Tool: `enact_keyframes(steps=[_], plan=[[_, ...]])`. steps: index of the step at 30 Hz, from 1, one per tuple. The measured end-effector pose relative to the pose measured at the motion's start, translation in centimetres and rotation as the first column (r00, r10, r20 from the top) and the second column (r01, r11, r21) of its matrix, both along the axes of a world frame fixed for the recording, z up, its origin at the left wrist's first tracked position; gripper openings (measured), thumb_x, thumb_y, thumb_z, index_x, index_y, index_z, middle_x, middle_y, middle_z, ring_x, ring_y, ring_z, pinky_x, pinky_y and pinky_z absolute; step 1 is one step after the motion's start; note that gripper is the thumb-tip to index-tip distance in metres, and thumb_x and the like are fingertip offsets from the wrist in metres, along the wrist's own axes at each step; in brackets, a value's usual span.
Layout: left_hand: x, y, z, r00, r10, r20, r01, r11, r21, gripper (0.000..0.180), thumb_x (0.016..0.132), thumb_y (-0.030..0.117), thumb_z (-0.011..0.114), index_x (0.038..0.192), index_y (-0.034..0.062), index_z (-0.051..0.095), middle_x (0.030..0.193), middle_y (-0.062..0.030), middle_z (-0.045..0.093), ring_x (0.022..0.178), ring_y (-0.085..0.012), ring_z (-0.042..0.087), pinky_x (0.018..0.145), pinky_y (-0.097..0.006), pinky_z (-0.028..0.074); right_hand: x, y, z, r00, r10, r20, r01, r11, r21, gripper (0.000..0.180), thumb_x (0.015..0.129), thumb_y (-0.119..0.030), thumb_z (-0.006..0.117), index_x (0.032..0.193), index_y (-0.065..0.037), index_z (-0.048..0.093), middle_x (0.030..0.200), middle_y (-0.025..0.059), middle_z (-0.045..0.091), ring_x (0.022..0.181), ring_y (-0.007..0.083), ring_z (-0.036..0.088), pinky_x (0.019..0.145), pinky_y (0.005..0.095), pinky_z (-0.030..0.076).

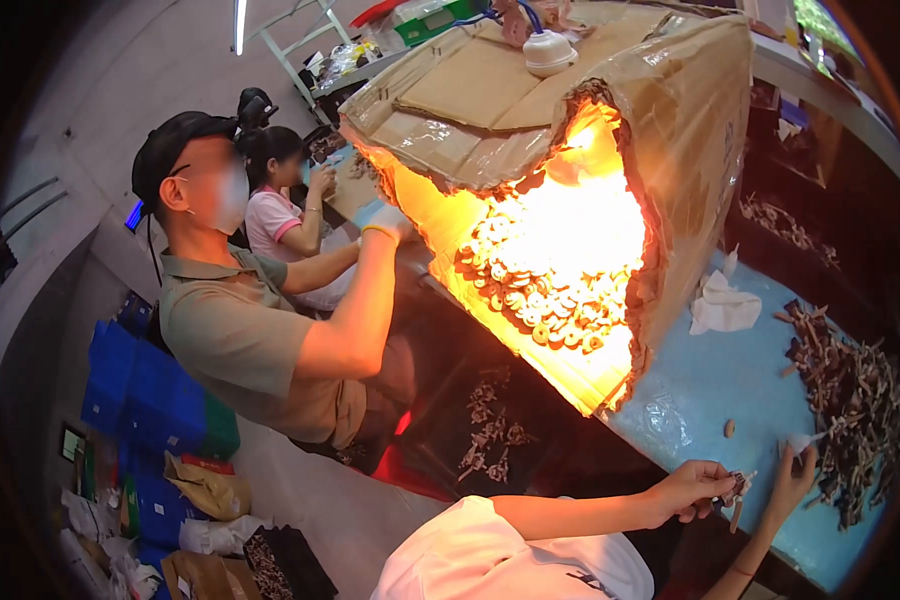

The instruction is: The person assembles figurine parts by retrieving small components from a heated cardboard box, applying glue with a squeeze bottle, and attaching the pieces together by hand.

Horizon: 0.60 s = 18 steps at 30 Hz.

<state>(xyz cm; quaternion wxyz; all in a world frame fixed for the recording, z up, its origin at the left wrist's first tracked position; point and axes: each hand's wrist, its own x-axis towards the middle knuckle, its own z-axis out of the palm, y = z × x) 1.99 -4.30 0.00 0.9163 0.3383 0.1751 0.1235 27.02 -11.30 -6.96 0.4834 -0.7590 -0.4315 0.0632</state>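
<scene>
At the lower right, my left hand (692,490) pinches a small dark-reddish piece (738,487) with pale, thin ends between thumb and fingers. Beside it, my right hand (794,482) is closed round a small whitish object with a thin tip (800,441); its kind is hard to make out. Both hands are above the edge of a blue-covered table (745,375). Close to my right hand lies a heap of dark brown, strip-like pieces (855,410). One small tan oval piece (730,428) rests on the blue surface.
A taped cardboard box (690,130) with a ragged opening holds brightly lit, ring-shaped pieces (540,305). A crumpled white tissue (722,303) lies beside it. Two co-workers (235,310) sit on the left. Blue crates (160,390) and bags stand on the floor.
</scene>
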Motion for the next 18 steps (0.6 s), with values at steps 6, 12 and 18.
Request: enact_keyframes(steps=[6, 12, 18], plan=[[1.1, -0.1, 0.0, 0.996, 0.063, 0.068, -0.056, 0.993, -0.101, 0.028, 0.088, 0.027, 0.059, 0.104, 0.0047, 0.052, 0.087, -0.0001, 0.057, 0.056, -0.0062, 0.054, 0.040, -0.016, 0.038, -3.8, -3.7, 4.7, 0.911, 0.006, -0.412, 0.126, 0.948, 0.292, 0.043, 0.091, -0.018, 0.049, 0.127, 0.003, 0.038, 0.106, 0.0147, 0.058, 0.085, 0.0166, 0.057, 0.069, 0.0273, 0.047], [0.0, 0.5, 1.8, 0.962, 0.272, 0.018, -0.271, 0.948, 0.168, 0.023, 0.086, 0.011, 0.060, 0.105, 0.0025, 0.050, 0.091, -0.0063, 0.057, 0.070, -0.0126, 0.060, 0.052, -0.021, 0.049, -9.2, -5.8, 7.9, 0.774, -0.019, -0.632, 0.314, 0.880, 0.357, 0.039, 0.088, -0.022, 0.056, 0.118, 0.001, 0.046, 0.080, 0.0084, 0.059, 0.062, 0.0093, 0.051, 0.052, 0.0226, 0.039], [0.4, -0.2, 2.2, 0.860, 0.490, 0.145, -0.504, 0.767, 0.398, 0.024, 0.080, -0.007, 0.058, 0.102, -0.0009, 0.048, 0.100, -0.0140, 0.057, 0.080, -0.0191, 0.061, 0.061, -0.025, 0.051, -12.8, -5.8, 11.9, 0.904, -0.033, -0.425, 0.214, 0.898, 0.385, 0.046, 0.075, -0.039, 0.071, 0.092, 0.000, 0.053, 0.074, 0.0040, 0.056, 0.056, 0.0059, 0.048, 0.049, 0.0158, 0.035]])
